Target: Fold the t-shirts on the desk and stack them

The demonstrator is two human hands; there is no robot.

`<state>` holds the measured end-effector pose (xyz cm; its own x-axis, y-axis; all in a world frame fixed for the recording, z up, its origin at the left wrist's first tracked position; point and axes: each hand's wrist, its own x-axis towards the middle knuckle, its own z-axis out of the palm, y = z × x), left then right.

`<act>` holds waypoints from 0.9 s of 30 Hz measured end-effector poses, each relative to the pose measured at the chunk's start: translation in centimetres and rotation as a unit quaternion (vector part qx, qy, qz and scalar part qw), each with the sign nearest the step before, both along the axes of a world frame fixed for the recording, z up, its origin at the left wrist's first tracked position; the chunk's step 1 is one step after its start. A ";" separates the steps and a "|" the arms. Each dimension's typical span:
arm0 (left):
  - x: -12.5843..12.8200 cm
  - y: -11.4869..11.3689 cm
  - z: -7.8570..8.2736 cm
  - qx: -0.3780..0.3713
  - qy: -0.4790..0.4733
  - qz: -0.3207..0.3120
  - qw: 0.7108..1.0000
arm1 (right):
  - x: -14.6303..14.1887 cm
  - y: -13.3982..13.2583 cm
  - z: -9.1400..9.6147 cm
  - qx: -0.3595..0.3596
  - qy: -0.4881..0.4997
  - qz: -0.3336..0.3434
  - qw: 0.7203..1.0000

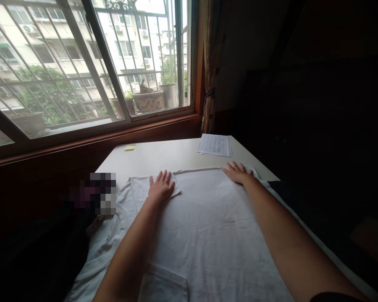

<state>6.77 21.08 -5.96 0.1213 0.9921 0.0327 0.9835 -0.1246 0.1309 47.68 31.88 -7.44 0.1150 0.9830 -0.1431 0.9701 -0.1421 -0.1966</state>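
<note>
A white garment (204,226) lies spread flat over the near part of a pale table (164,157). My left hand (160,186) rests flat on a folded-in flap at the garment's far left, fingers stretched out. My right hand (237,172) lies flat near the garment's far right corner, fingers spread, holding nothing. Both forearms reach forward over the cloth.
A stack of printed papers (214,145) sits at the table's far right. A small yellow sticky pad (129,147) lies at the far left. A barred window (91,63) with potted plants runs behind; a curtain (211,67) hangs at its right. Dark areas flank the table.
</note>
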 end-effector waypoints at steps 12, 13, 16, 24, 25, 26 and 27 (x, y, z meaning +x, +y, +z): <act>0.0 -0.1 -0.1 0.004 0.007 -0.001 1.000 | 3.4 0.2 0.4 0.102 0.035 0.015 0.994; 0.0 0.0 -0.1 0.005 0.007 -0.001 1.000 | 3.5 -0.3 0.8 0.115 0.035 0.015 0.993; -0.1 0.0 -0.2 0.009 0.006 -0.002 1.000 | 3.6 -3.3 2.3 0.204 0.045 0.046 0.977; -0.5 0.0 -0.5 0.054 -0.044 -0.018 0.997 | 6.9 -21.0 3.2 0.319 0.066 0.220 0.919; -0.6 0.0 -0.5 0.074 -0.065 -0.022 0.995 | 7.7 -23.3 2.7 0.302 0.056 0.216 0.927; -0.7 -0.1 -0.4 0.094 -0.087 -0.028 0.991 | 8.4 -25.4 2.0 0.284 0.044 0.205 0.936; -0.8 -0.1 -0.4 0.113 -0.107 -0.035 0.987 | 9.0 -27.3 1.4 0.263 0.030 0.189 0.946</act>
